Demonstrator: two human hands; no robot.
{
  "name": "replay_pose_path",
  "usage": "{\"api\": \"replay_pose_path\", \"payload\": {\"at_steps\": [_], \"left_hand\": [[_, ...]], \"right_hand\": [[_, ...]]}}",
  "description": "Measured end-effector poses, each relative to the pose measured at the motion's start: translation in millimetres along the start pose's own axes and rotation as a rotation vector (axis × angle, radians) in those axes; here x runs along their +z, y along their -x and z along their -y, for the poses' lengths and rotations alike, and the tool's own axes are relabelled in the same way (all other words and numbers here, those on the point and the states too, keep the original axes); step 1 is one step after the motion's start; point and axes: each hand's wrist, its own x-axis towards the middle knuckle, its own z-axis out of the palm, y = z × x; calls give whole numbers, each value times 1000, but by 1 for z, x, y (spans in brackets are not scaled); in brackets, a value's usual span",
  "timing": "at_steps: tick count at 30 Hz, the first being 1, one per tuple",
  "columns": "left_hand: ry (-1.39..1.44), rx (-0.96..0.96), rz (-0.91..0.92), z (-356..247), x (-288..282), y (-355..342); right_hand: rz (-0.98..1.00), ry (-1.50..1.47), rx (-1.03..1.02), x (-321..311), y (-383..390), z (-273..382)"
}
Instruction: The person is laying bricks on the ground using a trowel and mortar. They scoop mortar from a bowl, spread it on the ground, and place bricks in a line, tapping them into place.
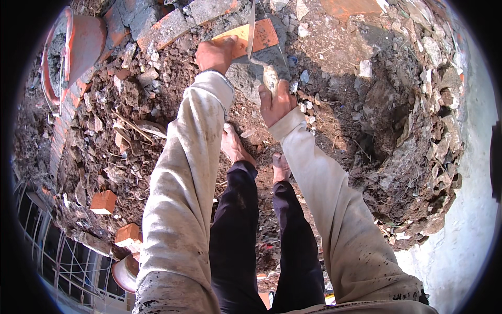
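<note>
My left hand [216, 55] grips the left end of an orange brick [265, 35], which sits slightly tilted over a bed of grey mortar [248, 76]. To the right, my right hand [277, 102] is closed around the pale, mortar-smeared handle of a trowel [270, 78]. The trowel's blade, seen almost edge-on, points away from me and crosses in front of the brick. Whether blade and brick touch, I cannot tell. Beyond the brick runs a row of mortar-covered bricks [170, 26].
An orange bucket [86, 49] lies at the far left. Brick pieces [103, 202] rest among rubble and soil at the left. A dug hollow [387, 125] and a pale wall [470, 225] are on the right. Thin string passes near the trowel. My bare feet [236, 146] stand close behind the mortar.
</note>
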Motion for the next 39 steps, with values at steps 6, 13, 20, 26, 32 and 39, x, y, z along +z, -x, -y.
{"api": "replay_pose_path", "payload": {"at_steps": [6, 13, 20, 26, 32, 39], "left_hand": [[-34, -7, -61, -4, -2, 5], [-10, 9, -104, 1, 2, 3], [108, -16, 60, 31, -2, 18], [162, 97, -17, 141, -72, 160], [-85, 151, -639, 243, -300, 226], [538, -789, -724, 392, -426, 138]], "right_hand": [[1, 14, -58, -1, 6, -4], [-9, 52, -33, 7, 6, -13], [19, -62, -208, -19, 72, -34], [328, 190, 24, -52, 205, -98], [536, 368, 156, -90, 279, -138], [575, 394, 47, -89, 257, -142]]}}
